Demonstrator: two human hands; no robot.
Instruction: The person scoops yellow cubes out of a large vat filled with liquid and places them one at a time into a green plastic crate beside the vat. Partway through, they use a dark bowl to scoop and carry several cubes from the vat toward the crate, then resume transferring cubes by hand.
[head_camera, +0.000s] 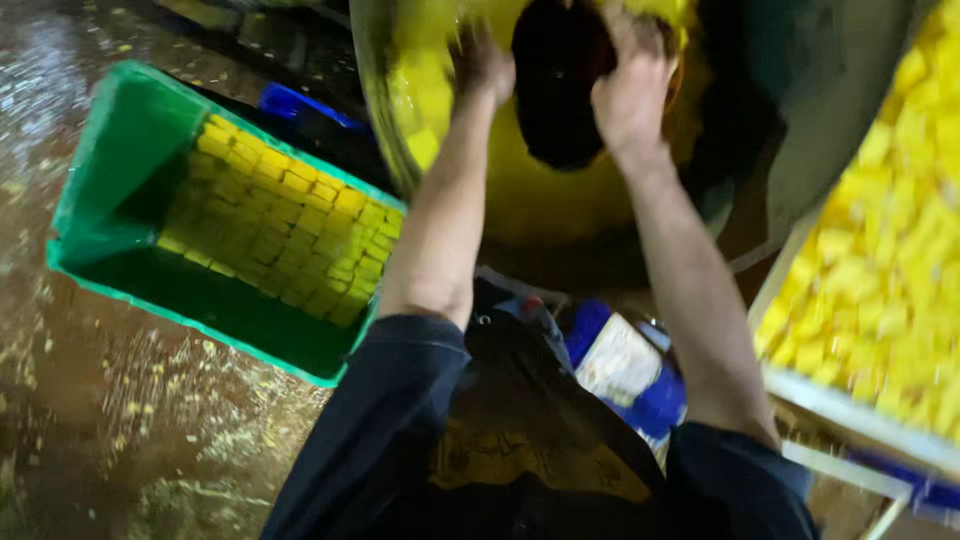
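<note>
Wet brown floor (90, 400), glossy, strewn with small yellow crumbs. Directly on it, at left, a green plastic crate (110, 150), tilted, packed along its far side with neat rows of yellow cubes (290, 230). At right, a pale tray (850, 405) heaped with loose yellow pieces (890, 270); its support hidden.

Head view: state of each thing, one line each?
Left hand: raised into the big metal basin, grip blurred.
Right hand: raised at the basin's dark middle, grip blurred.
Metal basin: tilted toward the camera, yellow inside.
Green crate: open, tilted, partly filled with stacked yellow blocks.
Tray: heaped with loose yellow pieces.
Floor: wet, strewn with yellow scraps.
</note>
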